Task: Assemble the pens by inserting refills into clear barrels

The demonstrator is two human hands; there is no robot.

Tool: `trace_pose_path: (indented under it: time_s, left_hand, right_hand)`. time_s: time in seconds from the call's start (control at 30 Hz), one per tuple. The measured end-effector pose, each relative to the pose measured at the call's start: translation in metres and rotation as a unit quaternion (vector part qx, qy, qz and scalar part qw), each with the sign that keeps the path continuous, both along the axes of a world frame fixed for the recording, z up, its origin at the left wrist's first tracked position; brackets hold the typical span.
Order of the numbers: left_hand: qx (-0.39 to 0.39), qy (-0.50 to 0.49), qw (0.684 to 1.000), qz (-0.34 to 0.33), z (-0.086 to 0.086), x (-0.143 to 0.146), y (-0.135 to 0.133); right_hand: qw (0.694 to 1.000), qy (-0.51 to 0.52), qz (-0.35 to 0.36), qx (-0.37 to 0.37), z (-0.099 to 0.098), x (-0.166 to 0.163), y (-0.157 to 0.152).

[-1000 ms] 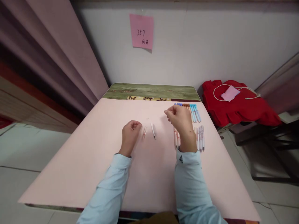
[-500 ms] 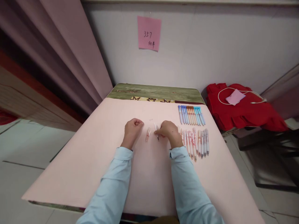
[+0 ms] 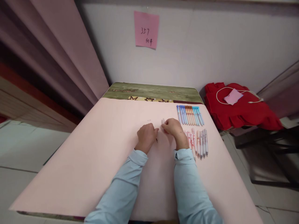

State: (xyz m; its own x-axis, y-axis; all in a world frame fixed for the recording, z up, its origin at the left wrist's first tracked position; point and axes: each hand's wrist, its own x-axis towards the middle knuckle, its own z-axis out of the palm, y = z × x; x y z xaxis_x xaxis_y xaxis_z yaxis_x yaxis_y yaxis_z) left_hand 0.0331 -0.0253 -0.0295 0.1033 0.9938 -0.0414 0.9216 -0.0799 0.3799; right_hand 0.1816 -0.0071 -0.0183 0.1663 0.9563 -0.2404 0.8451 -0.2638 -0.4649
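Note:
My left hand (image 3: 146, 136) rests on the pink table cover (image 3: 93, 161) with its fingers curled shut, and what is under them is hidden. My right hand (image 3: 173, 128) sits just to its right, nearly touching it, and pinches a thin pale pen part (image 3: 163, 120) whose end sticks out above the fingers. A dark pen tip (image 3: 156, 140) shows between the two hands. To the right of my right hand lies a row of pink and white pens (image 3: 198, 141). Behind them lies a row of blue and orange pens (image 3: 189, 115).
A tiny loose piece (image 3: 149, 120) lies on the cover behind my left hand. A green patterned tabletop (image 3: 151, 91) shows at the far edge by the wall with a pink note (image 3: 146, 29). A red cloth with a white cable (image 3: 240, 107) sits at right.
My left hand has moved right, over where a clear pen barrel lay, and now meets my right hand. The right hand came down from the pen rows to the parts at centre.

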Motion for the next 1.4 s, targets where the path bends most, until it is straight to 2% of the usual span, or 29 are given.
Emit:
trace_pose_path:
  time_s: [0.23,0.37,0.43,0.53,0.6,0.7,0.93,1.07,1.23,1.33,1.4]
  left_hand:
    - [-0.039,0.059,0.997,0.002,0.002,0.012,0.002]
    - [-0.055,0.05,0.997,0.004,0.005,0.013,0.004]
    - [-0.046,0.05,0.998,0.013,0.005,0.01,0.004]
    - [-0.043,0.053,0.997,0.019,0.004,0.003,0.004]
    - [-0.047,0.045,0.998,0.009,0.002,-0.001,0.003]
    - [-0.049,0.034,0.998,0.01,0.001,-0.001,0.002]
    - [-0.002,0.041,0.998,0.042,0.008,-0.004,0.009]
    - [-0.047,0.07,0.996,0.036,0.009,-0.003,0.021]
    - [-0.061,0.071,0.995,0.016,0.01,0.004,0.027]
    - [0.004,-0.008,0.999,0.038,0.021,-0.002,0.026]
    - [0.063,-0.176,0.98,0.07,0.03,-0.013,0.027]
  right_hand:
    - [0.996,0.077,-0.039,0.038,-0.006,0.005,0.001]
    - [0.977,0.201,-0.049,0.054,-0.012,0.004,0.003]
    - [0.949,0.298,-0.075,0.076,-0.013,0.002,0.004]
    - [0.878,0.447,-0.133,0.104,-0.011,-0.001,0.007]
    - [0.839,0.507,-0.163,0.11,-0.007,-0.003,0.007]
    - [0.822,0.525,-0.188,0.114,-0.001,-0.003,0.007]
    - [0.82,0.515,-0.194,0.159,-0.001,0.0,0.005]
    - [0.821,0.51,-0.198,0.164,-0.004,-0.002,0.007]
    - [0.784,0.562,-0.227,0.137,0.003,-0.006,0.009]
    - [0.736,0.62,-0.237,0.133,0.008,-0.008,0.008]
    - [0.699,0.661,-0.234,0.142,0.009,-0.01,0.007]
